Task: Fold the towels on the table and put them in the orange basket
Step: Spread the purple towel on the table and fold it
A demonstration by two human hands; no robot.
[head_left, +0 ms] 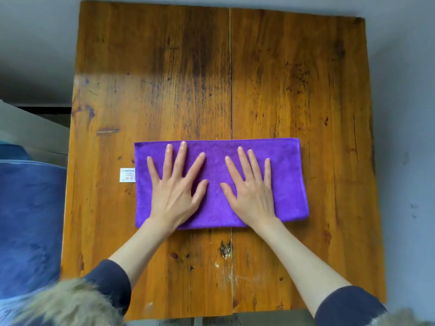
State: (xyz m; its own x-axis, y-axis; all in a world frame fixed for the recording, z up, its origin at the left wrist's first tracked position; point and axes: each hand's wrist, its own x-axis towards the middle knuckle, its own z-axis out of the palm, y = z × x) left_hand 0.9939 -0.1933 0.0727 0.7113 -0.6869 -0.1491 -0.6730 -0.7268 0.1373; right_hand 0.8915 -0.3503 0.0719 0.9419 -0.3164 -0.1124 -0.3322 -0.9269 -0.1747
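Observation:
A purple towel (289, 180) lies as a wide folded rectangle on the wooden table (294, 90), near its middle. A white care label (127, 175) sticks out from the towel's left edge. My left hand (176, 184) rests flat on the left half of the towel, fingers spread. My right hand (250, 187) lies flat on the right half, fingers also spread. Neither hand grips anything. No orange basket is in view.
A blue upholstered seat (28, 220) stands beside the table's left edge, with a pale board (30, 128) behind it. Grey floor (404, 114) surrounds the table. Fur trim (68, 304) of my sleeve shows at the bottom left.

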